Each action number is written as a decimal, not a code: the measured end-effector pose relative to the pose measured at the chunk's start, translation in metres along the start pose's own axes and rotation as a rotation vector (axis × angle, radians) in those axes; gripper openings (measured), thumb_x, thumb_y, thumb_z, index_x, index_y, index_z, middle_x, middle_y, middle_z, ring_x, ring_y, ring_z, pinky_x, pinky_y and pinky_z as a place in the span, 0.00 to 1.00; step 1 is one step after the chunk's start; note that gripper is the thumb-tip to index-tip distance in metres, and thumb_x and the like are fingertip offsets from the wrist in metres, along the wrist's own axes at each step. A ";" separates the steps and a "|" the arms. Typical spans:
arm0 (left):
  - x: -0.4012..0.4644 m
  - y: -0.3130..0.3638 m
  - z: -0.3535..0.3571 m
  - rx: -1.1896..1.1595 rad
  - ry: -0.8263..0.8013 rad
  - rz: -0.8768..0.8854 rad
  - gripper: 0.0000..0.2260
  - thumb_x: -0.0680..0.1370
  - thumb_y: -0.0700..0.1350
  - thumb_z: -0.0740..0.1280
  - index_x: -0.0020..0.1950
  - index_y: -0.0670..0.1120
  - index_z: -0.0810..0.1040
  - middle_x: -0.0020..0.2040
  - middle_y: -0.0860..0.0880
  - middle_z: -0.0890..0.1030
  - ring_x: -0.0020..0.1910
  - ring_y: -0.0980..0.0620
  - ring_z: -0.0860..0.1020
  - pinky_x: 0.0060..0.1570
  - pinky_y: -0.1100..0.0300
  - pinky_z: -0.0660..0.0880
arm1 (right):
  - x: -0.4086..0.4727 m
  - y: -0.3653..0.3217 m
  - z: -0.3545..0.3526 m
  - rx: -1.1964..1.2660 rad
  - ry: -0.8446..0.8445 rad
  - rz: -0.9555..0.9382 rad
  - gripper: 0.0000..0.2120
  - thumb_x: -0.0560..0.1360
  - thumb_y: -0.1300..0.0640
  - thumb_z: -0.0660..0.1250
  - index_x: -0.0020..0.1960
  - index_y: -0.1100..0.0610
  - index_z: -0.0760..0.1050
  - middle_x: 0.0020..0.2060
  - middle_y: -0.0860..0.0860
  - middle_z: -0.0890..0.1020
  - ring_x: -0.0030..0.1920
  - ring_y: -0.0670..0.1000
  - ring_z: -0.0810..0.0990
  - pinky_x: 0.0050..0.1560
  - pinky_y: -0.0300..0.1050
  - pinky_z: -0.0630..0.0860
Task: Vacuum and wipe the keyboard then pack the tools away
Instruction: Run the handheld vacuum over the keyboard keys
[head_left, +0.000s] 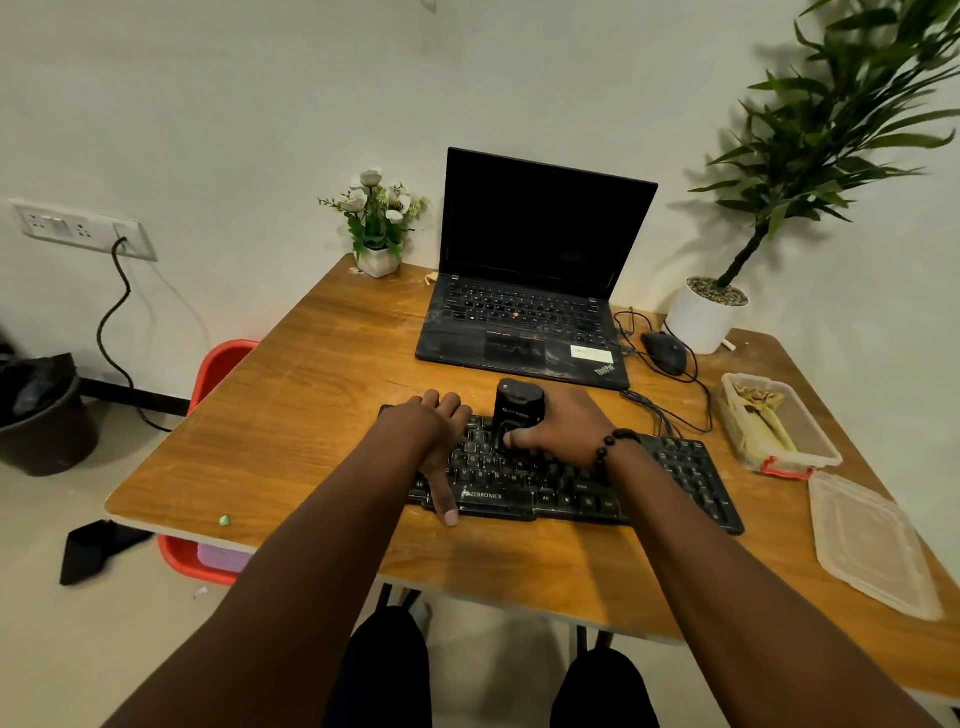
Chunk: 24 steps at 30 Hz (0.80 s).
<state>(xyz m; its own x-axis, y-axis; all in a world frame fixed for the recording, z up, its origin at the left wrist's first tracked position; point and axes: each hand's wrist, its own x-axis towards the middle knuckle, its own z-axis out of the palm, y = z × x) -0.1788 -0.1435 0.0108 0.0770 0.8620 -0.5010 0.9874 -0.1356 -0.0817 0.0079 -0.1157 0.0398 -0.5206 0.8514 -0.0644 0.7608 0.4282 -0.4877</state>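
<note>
Vacuuming is in hand: the right hand (558, 428) grips the mini vacuum (517, 410) upright on the keyboard (680, 467), mid-counter. The left hand (441, 431), fingers spread, steadies its left end. Next: sweep across remaining keys.

Black Zebronics keyboard (571, 483) on the table: left end hidden under the left hand (441, 431); middle key rows covered by the right hand (561, 426) and forearm. Base of the small black cylindrical vacuum (517, 410), standing on the keyboard, hidden behind right-hand fingers; its label too blurred to read. Right of the keyboard, contents of the clear plastic box (779, 421) indistinct, a pale crumpled thing. Tall green plant (841, 119) behind the keyboard cut off by top and right edges.
</note>
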 end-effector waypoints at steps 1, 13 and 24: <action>0.000 0.000 0.000 0.002 -0.002 0.000 0.69 0.53 0.69 0.80 0.81 0.48 0.44 0.78 0.47 0.50 0.77 0.39 0.53 0.70 0.35 0.66 | -0.001 0.000 -0.004 0.031 -0.015 0.012 0.20 0.67 0.49 0.76 0.55 0.51 0.75 0.47 0.46 0.82 0.46 0.46 0.80 0.40 0.36 0.74; -0.002 0.001 -0.001 0.018 0.009 -0.003 0.68 0.53 0.69 0.80 0.81 0.48 0.46 0.78 0.47 0.52 0.76 0.40 0.54 0.70 0.36 0.66 | -0.015 -0.009 0.002 -0.023 -0.058 -0.067 0.22 0.68 0.51 0.75 0.59 0.53 0.75 0.50 0.47 0.81 0.50 0.47 0.79 0.48 0.40 0.78; 0.001 0.000 0.000 0.011 0.003 -0.002 0.69 0.52 0.70 0.80 0.81 0.48 0.45 0.79 0.48 0.51 0.77 0.40 0.53 0.71 0.36 0.65 | -0.021 -0.010 -0.007 -0.017 -0.060 -0.063 0.22 0.68 0.52 0.75 0.60 0.51 0.74 0.50 0.47 0.81 0.47 0.45 0.78 0.42 0.34 0.74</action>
<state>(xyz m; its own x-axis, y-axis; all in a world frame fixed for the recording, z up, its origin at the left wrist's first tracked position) -0.1787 -0.1428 0.0101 0.0754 0.8637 -0.4984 0.9859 -0.1393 -0.0924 0.0139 -0.1358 0.0523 -0.5896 0.8031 -0.0858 0.7317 0.4860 -0.4779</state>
